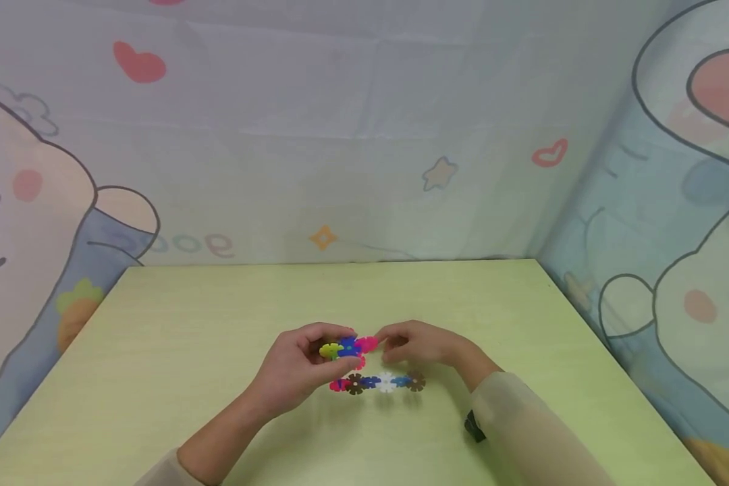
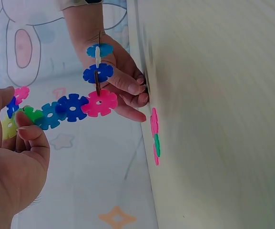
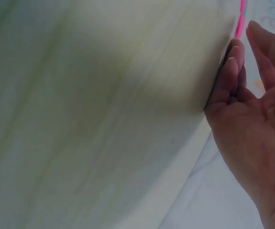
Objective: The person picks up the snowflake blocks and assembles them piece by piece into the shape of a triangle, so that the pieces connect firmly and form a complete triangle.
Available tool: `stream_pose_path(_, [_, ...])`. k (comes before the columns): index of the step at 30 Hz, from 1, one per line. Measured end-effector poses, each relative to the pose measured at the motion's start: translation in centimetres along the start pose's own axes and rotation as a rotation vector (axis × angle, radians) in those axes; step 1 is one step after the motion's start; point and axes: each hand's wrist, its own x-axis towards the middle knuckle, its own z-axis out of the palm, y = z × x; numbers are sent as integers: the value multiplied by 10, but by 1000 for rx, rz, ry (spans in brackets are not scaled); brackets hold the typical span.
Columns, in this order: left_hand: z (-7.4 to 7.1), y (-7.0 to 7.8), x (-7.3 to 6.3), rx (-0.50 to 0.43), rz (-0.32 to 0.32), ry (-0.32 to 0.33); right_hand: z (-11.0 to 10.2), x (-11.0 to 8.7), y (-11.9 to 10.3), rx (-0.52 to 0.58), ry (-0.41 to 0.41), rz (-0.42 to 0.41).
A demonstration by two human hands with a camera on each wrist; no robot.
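Observation:
My left hand (image 1: 294, 371) pinches one end of a chain of interlocking plastic flower discs (image 2: 72, 108). Yellow, green, blue and pink discs lie near its fingers, and the chain bends at a pink disc (image 2: 99, 103) into brown, blue and white ones. In the head view this bent stretch, with a white disc (image 1: 385, 382), hangs over the table. Over at the right, my right hand (image 1: 422, 342) is low at the tabletop, its fingertips close to a short pink and green joined piece (image 2: 157, 144) lying there. Nothing shows between its thumb and fingers in the right wrist view.
The pale yellow-green table (image 1: 188, 324) reaches back to a cloth backdrop (image 1: 340, 135) printed with hearts, stars and cartoon animals. The backdrop also runs along both sides. A small black object (image 1: 475, 426) shows below the right sleeve (image 1: 522, 418).

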Motion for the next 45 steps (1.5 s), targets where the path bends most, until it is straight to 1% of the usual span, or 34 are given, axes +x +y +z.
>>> stream_pose_path(6, [0,0,-1,9,1,-1,5,4,0,-19,-23,24])
stream_pose_path(11, [0,0,-1,18,-3,5,7,4,-1,-16,-12,36])
stream_pose_path(15, [0,-1,-2,38,-5,3,7,4,-1,-25,-2,31])
stream_pose_path(18, [0,-2,-3,39,-12,-3,7,4,1,-44,3,6])
stream_pose_path(21, [0,-3,-3,42,-15,-7,8,5,1,-42,15,-6])
stream_pose_path(24, [1,-4,-3,53,-12,-11,10,5,-1,-38,30,4])
stream_pose_path(30, [1,-3,-2,78,-4,-12,15,8,-5,-99,69,27])
stream_pose_path(33, [2,-4,-1,82,-2,-11,16,9,-6,-113,81,37])
stream_pose_path(39, [3,-5,1,80,3,-15,15,7,-6,-89,82,55])
stream_pose_path(45, [3,-5,1,88,-1,-13,13,6,-3,-54,82,29])
